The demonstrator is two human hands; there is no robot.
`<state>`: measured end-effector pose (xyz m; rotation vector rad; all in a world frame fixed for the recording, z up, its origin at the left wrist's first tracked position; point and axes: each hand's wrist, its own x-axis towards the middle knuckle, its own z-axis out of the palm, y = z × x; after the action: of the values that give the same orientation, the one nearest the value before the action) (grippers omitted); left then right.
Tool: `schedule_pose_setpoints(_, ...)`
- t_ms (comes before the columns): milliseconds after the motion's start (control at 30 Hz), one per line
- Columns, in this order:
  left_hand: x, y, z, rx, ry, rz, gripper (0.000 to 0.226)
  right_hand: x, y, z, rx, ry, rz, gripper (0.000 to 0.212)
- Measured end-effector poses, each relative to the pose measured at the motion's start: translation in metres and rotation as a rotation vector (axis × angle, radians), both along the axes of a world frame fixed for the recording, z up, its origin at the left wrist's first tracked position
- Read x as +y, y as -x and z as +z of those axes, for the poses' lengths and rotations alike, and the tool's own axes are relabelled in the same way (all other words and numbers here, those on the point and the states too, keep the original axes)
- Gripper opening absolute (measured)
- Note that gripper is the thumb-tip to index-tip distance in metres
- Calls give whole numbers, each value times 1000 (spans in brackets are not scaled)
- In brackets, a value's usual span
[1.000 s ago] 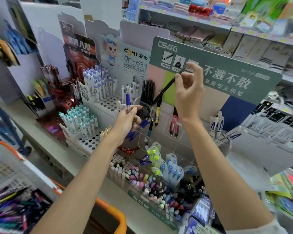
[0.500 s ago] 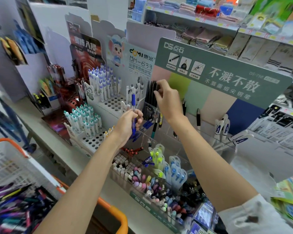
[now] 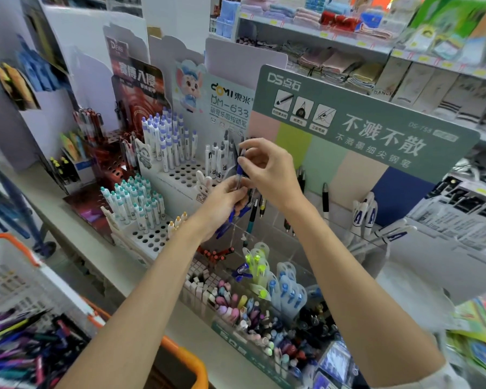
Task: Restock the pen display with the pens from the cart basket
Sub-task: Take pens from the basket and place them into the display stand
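My left hand (image 3: 225, 203) grips a bunch of blue pens (image 3: 237, 217), their tips pointing down and right. One blue pen (image 3: 239, 171) stands upright out of that bunch. My right hand (image 3: 267, 169) pinches its top between thumb and fingers. Both hands hover in front of the clear pen display (image 3: 314, 248) under the green sign (image 3: 362, 130); a few dark pens hang in its slots. The cart basket (image 3: 14, 279), white with an orange rim, sits at the lower left with many mixed pens (image 3: 26, 349) in it.
White racks of blue-capped pens (image 3: 166, 141) and teal-capped pens (image 3: 135, 203) stand left of the hands. A clear tray of erasers and small pens (image 3: 250, 313) lies below them. Shelves of folded cloth and socks (image 3: 334, 66) run behind the sign.
My right hand put a dark pen into the display, then came down and left to the upright blue pen in my left hand. The left hand rose slightly.
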<state>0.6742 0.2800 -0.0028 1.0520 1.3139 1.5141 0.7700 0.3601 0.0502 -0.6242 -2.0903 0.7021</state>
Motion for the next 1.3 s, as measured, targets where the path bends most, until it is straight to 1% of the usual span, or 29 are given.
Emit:
schedule_pose_setpoints(67, 0, 3, -1, 42, 10, 44, 27, 2, -3, 1, 68, -4, -33, 21)
schedule_pose_setpoints(100, -1, 7, -4, 86, 4, 102, 33, 3, -7, 2, 124, -27, -58, 20)
schedule_pose_setpoints(167, -7, 16, -10, 164, -42, 286, 43, 4, -13, 1, 205, -106, -117, 18)
schedule_pose_setpoints(200, -10, 20, -12, 149, -77, 391, 41, 3, -15, -1, 211, -145, -143, 19)
schedule_pose_setpoints(233, -14, 23, -13, 90, -104, 491, 36, 2, -15, -5, 200, -170, -159, 20)
schedule_pose_setpoints(300, -18, 29, -15, -36, -97, 675, 30, -1, -10, -17, 131, -192, -165, 22)
schedule_pose_setpoints(367, -19, 36, -19, -87, -63, 765, 30, -5, -2, -32, 24, -207, -151, 23)
schedule_pose_setpoints(467, -20, 40, -22, -89, -42, 701, 32, -8, 10, -54, -83, -188, -136, 19)
schedule_pose_setpoints(567, -23, 37, -21, -76, -43, 638, 32, -8, 19, -68, -223, -194, -175, 14)
schedule_pose_setpoints(733, -26, 36, -20, -102, -35, 616, 33, -8, 25, -76, -466, -189, -166, 25)
schedule_pose_setpoints(767, -27, 36, -20, -101, -33, 608, 32, -9, 23, -74, -463, -188, -163, 27)
schedule_pose_setpoints(833, -28, 37, -21, -105, -37, 600, 32, -10, 15, -64, -331, -176, -208, 31)
schedule_pose_setpoints(867, -29, 38, -21, -113, -42, 600, 33, -10, 8, -57, -254, -144, -250, 29)
schedule_pose_setpoints(900, -29, 39, -21, -123, -48, 602, 33, -10, -1, -51, -221, -90, -286, 26)
schedule_pose_setpoints(933, -29, 40, -22, -131, -52, 606, 33, -11, -9, -47, -250, -18, -305, 24)
schedule_pose_setpoints(1000, -28, 40, -22, -128, -52, 611, 34, -15, -18, -48, -412, 152, -276, 24)
schedule_pose_setpoints(1067, -25, 37, -21, -114, -43, 601, 33, -21, -18, -57, -531, 266, -232, 25)
schedule_pose_setpoints(1133, -23, 32, -21, -111, -46, 581, 32, -23, -14, -67, -625, 301, -241, 21)
schedule_pose_setpoints(1167, -22, 30, -21, -107, -48, 571, 32, -23, -11, -70, -671, 301, -261, 22)
schedule_pose_setpoints(1233, -22, 29, -21, -96, -48, 561, 33, -24, -4, -72, -726, 288, -286, 31)
schedule_pose_setpoints(1300, -23, 29, -21, -105, -53, 563, 33, -25, 3, -70, -749, 271, -287, 36)
